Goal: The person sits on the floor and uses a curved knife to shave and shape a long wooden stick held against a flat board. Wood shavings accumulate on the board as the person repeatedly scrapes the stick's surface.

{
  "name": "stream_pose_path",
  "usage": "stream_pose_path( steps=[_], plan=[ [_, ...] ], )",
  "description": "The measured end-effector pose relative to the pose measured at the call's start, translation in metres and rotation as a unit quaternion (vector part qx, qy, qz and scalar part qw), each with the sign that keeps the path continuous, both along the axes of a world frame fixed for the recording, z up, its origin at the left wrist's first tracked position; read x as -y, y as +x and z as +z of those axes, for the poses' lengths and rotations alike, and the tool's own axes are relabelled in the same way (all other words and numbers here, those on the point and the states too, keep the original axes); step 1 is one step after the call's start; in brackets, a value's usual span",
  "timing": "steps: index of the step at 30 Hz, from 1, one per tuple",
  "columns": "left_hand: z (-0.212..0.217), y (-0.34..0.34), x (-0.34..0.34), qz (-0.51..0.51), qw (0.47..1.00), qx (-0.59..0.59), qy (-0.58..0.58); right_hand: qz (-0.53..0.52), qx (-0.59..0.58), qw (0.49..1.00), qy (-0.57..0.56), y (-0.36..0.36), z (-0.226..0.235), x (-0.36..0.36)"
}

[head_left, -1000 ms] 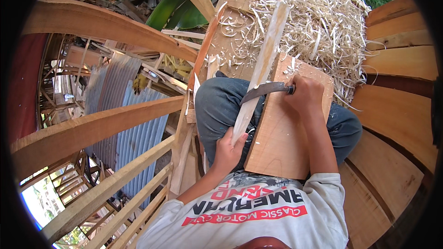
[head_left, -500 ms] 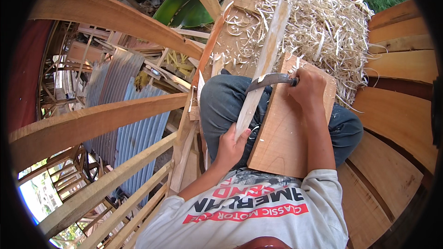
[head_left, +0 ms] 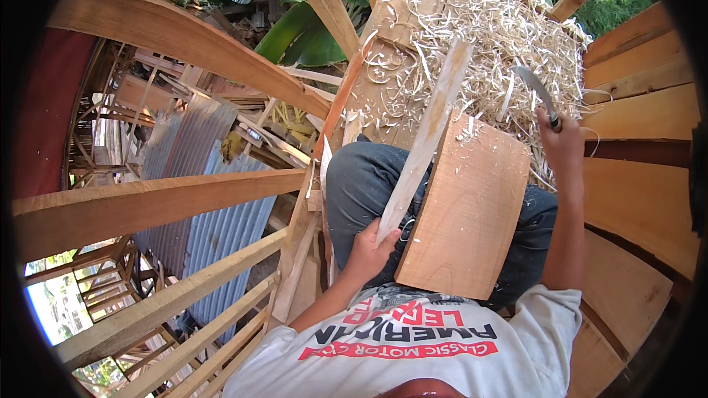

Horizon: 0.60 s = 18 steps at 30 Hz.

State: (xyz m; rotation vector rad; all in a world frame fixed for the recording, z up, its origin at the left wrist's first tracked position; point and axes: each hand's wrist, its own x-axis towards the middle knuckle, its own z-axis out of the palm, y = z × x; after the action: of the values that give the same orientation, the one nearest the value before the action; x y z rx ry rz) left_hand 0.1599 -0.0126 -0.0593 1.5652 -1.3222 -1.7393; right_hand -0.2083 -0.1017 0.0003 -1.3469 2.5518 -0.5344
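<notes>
My left hand point(head_left: 371, 251) is closed around the near end of a long, pale wooden strip point(head_left: 425, 140). The strip slants away from me, past the left edge of a broad wooden board point(head_left: 468, 210) resting on my lap. My right hand point(head_left: 563, 146) grips the dark handle of a curved knife point(head_left: 536, 87). The knife is raised to the right, its blade pointing far and left, apart from the strip. Small wood chips lie on the board's far end.
A thick heap of curly wood shavings point(head_left: 509, 51) covers much of the plank floor point(head_left: 391, 22) ahead. Wooden slats point(head_left: 638, 110) wall the right side. Wooden rails point(head_left: 169, 191) run along the left, with corrugated metal sheets point(head_left: 225, 214) beyond and below them.
My right hand has swung the knife off the strip, away to the far right. My left hand still holds the strip in about the same place.
</notes>
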Motion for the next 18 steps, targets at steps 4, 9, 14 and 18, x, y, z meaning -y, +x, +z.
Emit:
stream_pose_path(
  steps=[4, 9, 14, 18],
  plan=[
    [-0.005, -0.002, -0.002, -0.004, 1.000, -0.011, 0.023, 0.123, 0.017, 0.992, 0.026, 0.060, -0.008, -0.038],
    [-0.008, -0.003, -0.007, -0.003, 0.999, 0.028, -0.020, 0.194, -0.015, 0.981, 0.020, 0.105, -0.044, -0.030],
    [-0.007, -0.006, -0.006, -0.013, 0.993, 0.073, -0.087, 0.158, -0.044, 0.986, 0.016, 0.102, -0.052, -0.005],
    [0.000, -0.006, 0.000, -0.032, 0.992, 0.093, -0.075, 0.091, -0.015, 0.995, 0.022, 0.097, -0.059, 0.013]
  ],
)
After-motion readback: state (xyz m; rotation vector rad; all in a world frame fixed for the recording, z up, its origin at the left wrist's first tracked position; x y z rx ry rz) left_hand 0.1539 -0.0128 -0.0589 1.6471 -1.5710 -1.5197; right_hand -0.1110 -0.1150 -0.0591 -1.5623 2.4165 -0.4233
